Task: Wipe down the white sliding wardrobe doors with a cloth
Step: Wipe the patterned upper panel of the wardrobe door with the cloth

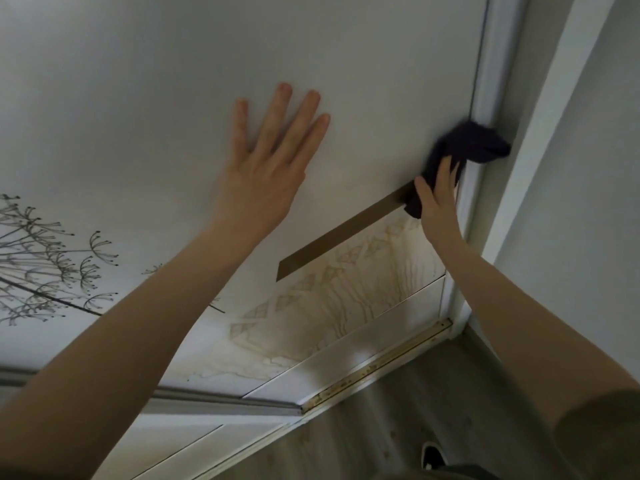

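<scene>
The person is up close to the white wardrobe door (346, 46), both bare arms stretched out to it. The left hand (266, 157) lies flat on the middle of the panel, fingers straight and slightly spread, holding nothing. The right hand (438, 202) grips a dark cloth (474, 143), thumb and fingers closed round its lower folds. The bunched upper part of the cloth is pressed against the door's right edge, where the panel meets the upright white frame profile (491, 64), and it overlaps both. Just under that hand a brown strip (339, 237) runs slantwise across the panel from the right edge towards the door's middle, and its upper end disappears beneath the cloth. Below the strip, in the door's lower right corner, brownish marks (329, 306) spread out, some diamond-shaped and some like runs. Towards the left edge there is a grey plant print (45, 265) with fine stalks and seed heads. Along the bottom edge sits the metal track (377, 365), speckled with rusty-looking spots. A pale wall (588, 168) stands to the right of the frame, and grey wood-look flooring (398, 427) lies below, with the toe of a dark shoe (433, 457) showing on it.
</scene>
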